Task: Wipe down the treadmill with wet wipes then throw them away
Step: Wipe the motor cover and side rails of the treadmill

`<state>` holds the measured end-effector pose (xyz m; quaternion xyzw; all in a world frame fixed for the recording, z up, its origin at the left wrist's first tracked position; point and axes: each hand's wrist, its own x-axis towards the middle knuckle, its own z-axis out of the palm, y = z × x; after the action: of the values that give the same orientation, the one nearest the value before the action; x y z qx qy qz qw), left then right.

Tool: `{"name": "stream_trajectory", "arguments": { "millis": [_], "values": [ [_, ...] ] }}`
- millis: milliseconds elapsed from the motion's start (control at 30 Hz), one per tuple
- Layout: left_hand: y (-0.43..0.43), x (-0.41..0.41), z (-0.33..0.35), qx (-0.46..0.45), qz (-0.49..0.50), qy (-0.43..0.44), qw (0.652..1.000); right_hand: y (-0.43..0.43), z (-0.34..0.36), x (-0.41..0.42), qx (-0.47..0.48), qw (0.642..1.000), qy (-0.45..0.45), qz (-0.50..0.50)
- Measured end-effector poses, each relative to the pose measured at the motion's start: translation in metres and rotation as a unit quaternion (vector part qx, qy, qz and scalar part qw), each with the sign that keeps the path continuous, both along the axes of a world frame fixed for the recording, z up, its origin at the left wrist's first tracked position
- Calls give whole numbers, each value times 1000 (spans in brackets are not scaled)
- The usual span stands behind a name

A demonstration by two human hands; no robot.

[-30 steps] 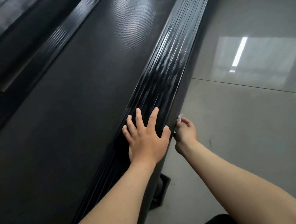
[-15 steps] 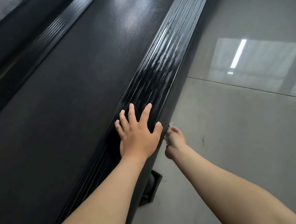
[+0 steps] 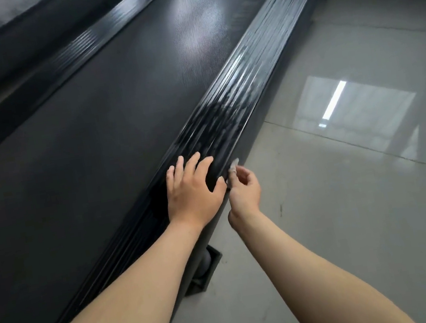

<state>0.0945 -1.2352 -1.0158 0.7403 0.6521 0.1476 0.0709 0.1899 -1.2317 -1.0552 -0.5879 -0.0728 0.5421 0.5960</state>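
my left hand (image 3: 193, 193) lies flat, fingers spread, on the treadmill's side rail (image 3: 246, 80). my right hand (image 3: 244, 188) pinches a small wet wipe (image 3: 233, 166) against the rail's outer edge.

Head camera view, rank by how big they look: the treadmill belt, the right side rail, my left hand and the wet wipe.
1. treadmill belt
2. right side rail
3. left hand, closer to the camera than most of the rail
4. wet wipe, mostly hidden in the right hand
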Motion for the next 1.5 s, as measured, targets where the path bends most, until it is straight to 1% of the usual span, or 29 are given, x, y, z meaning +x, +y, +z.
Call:
{"name": "stream_trajectory", "arguments": {
  "millis": [100,133,167,233,267,300,333,367,400,467,533,567,600,633,700,800,833,867,900,933,1033,1100,1133,1200,1300,1400,1433,1500],
  "values": [
    [-12,-11,0,1,20,6,1000,-11,-12,-5,-98,994,42,10],
    [-18,-16,-1,-12,37,8,999,-12,-12,-4,-111,992,54,18],
    [-24,-20,-2,-24,57,10,998,-10,-9,-1,-103,993,48,27],
    [-32,-26,-3,-44,93,11,995,2,8,9,-38,999,-11,29],
    [-32,-27,-3,-49,103,9,993,12,18,14,0,998,-60,23],
    [-31,-26,-3,-55,107,9,993,22,27,20,31,991,-125,32],
    [-30,-24,-2,-63,108,12,992,31,32,25,54,975,-209,53],
    [-29,-22,-2,-71,107,14,992,37,33,29,72,948,-299,85],
    [-27,-21,-2,-75,108,13,991,38,32,32,94,910,-384,125],
    [-26,-22,-1,-72,110,4,991,27,28,33,175,820,-510,194],
    [-26,-23,-3,-63,111,0,992,11,25,31,284,724,-579,244],
    [-26,-23,-3,-59,111,1,992,9,21,31,317,683,-601,270],
    [-26,-23,-3,-58,111,3,992,12,21,31,325,656,-614,293],
    [-26,-24,-3,-61,113,7,992,21,23,31,316,648,-621,307],
    [-23,-24,0,-74,112,4,991,50,25,33,256,659,-645,290],
    [-23,-23,5,-86,109,6,990,82,39,44,140,672,-671,280],
    [-23,-23,6,-89,108,7,990,83,44,43,112,665,-677,296],
    [-22,-22,6,-93,108,6,990,80,48,39,95,645,-688,319],
    [-22,-22,6,-95,108,6,990,72,52,34,97,620,-696,349],
    [-22,-22,6,-95,110,3,989,59,56,28,124,601,-690,383],
    [-22,-24,7,-89,117,-29,989,13,62,10,256,584,-601,482],
    [-21,-27,5,-75,121,-75,987,14,63,9,279,571,-597,491],
    [-22,-29,5,-61,125,-100,985,23,62,9,269,574,-609,476],
    [-21,-32,4,-43,129,-135,982,49,57,10,220,588,-643,438],
    [-21,-35,-2,-45,136,-132,981,84,53,11,114,605,-686,388],
    [-22,-38,-4,-31,183,-137,973,89,55,1,67,617,-694,366],
    [-22,-39,-4,-32,195,-152,968,86,57,-5,69,611,-698,368],
    [-20,-41,-5,-29,206,-184,961,74,51,-18,110,580,-706,390]
  ]
}}
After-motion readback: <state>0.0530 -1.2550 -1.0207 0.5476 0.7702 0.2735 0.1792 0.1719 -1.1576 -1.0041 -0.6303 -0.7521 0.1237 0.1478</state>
